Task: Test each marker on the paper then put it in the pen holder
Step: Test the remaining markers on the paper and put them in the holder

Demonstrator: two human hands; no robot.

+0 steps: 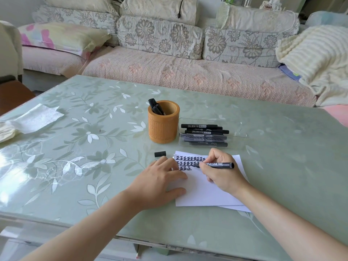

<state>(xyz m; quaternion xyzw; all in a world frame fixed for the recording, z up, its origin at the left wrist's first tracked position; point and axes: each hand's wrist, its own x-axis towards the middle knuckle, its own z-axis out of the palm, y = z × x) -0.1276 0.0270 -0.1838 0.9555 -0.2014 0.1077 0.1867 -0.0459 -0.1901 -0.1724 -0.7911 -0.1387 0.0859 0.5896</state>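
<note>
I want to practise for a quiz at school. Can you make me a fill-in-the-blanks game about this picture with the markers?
1. The right hand writes on the paper with a ____ marker.
2. The pen holder stands to the ____ of the clear box of markers.
3. The left hand steadies the paper, which carries ____ rows of written marks.
Missing words: black, left, three.

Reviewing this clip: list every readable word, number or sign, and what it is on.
"正", repeated in three rows: paper.
"大容量 700", its start hidden: marker gripped by right hand.
Markers in clear box: labels too small to read.
</note>
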